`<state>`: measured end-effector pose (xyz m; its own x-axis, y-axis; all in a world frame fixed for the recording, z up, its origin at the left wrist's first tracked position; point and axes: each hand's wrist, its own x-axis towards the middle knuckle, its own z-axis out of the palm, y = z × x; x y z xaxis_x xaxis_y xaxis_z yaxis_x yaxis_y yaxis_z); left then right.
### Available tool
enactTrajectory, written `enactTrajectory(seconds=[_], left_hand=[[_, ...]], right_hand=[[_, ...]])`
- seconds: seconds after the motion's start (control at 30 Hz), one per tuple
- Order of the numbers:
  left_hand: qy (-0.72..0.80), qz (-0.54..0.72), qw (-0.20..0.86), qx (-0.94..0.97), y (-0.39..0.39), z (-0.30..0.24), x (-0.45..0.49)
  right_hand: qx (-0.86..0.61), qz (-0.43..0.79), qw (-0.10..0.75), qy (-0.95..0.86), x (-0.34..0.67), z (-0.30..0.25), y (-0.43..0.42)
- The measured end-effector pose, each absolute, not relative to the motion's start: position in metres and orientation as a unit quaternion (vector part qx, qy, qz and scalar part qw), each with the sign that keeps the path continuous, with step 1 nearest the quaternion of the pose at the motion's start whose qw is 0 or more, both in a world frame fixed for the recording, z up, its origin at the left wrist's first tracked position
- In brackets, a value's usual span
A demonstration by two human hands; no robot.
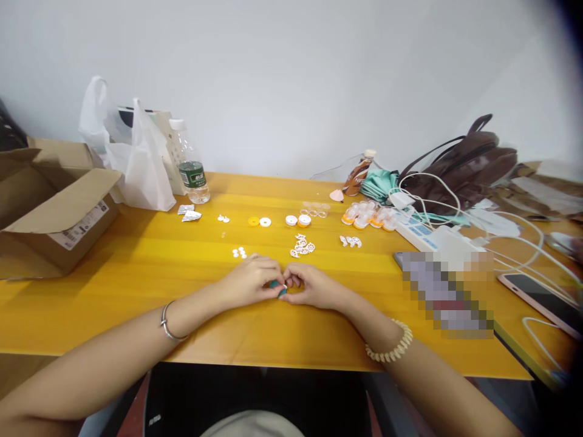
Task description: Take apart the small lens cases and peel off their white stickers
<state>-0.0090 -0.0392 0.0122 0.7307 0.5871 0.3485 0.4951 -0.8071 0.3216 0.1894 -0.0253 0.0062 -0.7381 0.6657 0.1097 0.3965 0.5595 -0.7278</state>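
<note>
The small teal piece [274, 284] lay between the two hands, over the near part of the yellow desk [337, 349], with its top and its lower edge showing among the fingertips. The left hand [252, 282] had it pinched between thumb and fingers, reaching it from the left. The right hand [316, 285] came in from the opposite side, its fingers curled and its thumb tip at the right edge of the piece; a speck of white showed there, but whether the right hand gripped anything or merely steadied the piece could not be told. Just beyond the hands, to the left, lay a few small white discs [241, 249], and beyond the right hand's fingers a loose cluster of white spoked parts [311, 247]. Farther right were white curved pieces [350, 241], well apart from the teal piece. Behind these, a yellow disc [253, 222] sat beside a white disc [265, 222], and two round white parts [291, 220] stood side by side near some clear rings [322, 213]. A silver bangle [164, 321] circled the left wrist, and a pale ridged bracelet [394, 353] the right.
</note>
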Motion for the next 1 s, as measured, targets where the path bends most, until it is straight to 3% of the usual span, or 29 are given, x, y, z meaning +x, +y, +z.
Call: enactTrajectory(seconds=[0.1, 0.23, 0.43, 0.7, 1.0], left_hand=[[0.303, 0.255, 0.135, 0.908, -0.035, 0.019, -0.015], [0.353, 0.270, 0.063, 0.894, -0.014, 0.037, -0.043], [0.500, 0.144, -0.006, 0.854, 0.020, 0.049, -0.097], [0.487, 0.052, -0.052, 0.870, 0.017, 0.042, -0.090], [0.473, 0.082, 0.073, 0.874, 0.021, 0.040, -0.097]], right_hand=[[-0.316, 0.355, 0.189, -0.859, 0.190, 0.007, -0.026], [-0.327, 0.355, 0.183, -0.856, 0.189, 0.008, -0.028], [-0.326, 0.354, 0.183, -0.858, 0.189, 0.007, -0.027], [-0.330, 0.352, 0.188, -0.856, 0.190, 0.006, -0.028], [-0.328, 0.353, 0.184, -0.857, 0.190, 0.006, -0.027]])
